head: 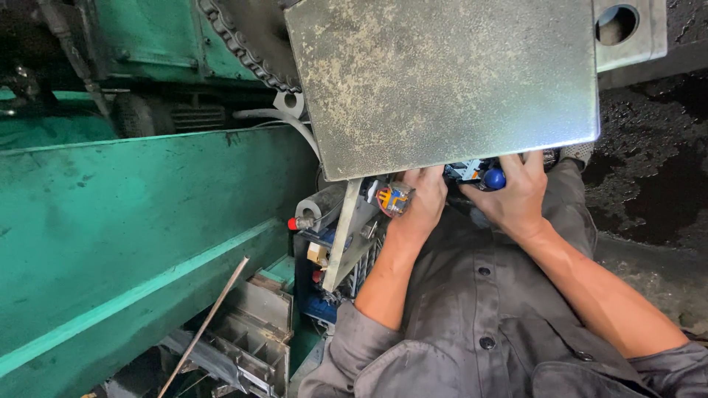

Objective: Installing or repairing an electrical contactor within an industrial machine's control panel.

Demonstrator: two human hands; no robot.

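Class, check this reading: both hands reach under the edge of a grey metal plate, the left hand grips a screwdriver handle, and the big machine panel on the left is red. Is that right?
Not quite. In the head view the machine panel is green, not red. The rest holds: both hands reach under the edge of the grey metal plate, and the left hand grips a screwdriver handle, with the right hand beside it.

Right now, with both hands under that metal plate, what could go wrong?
1. The grey metal plate hides the fingertips of the left hand and right hand, so a slip on the screwdriver handle may go unseen.
2. The chain on the green machine sits close above; a sleeve could possibly catch.
3. The oily floor looks slippery.
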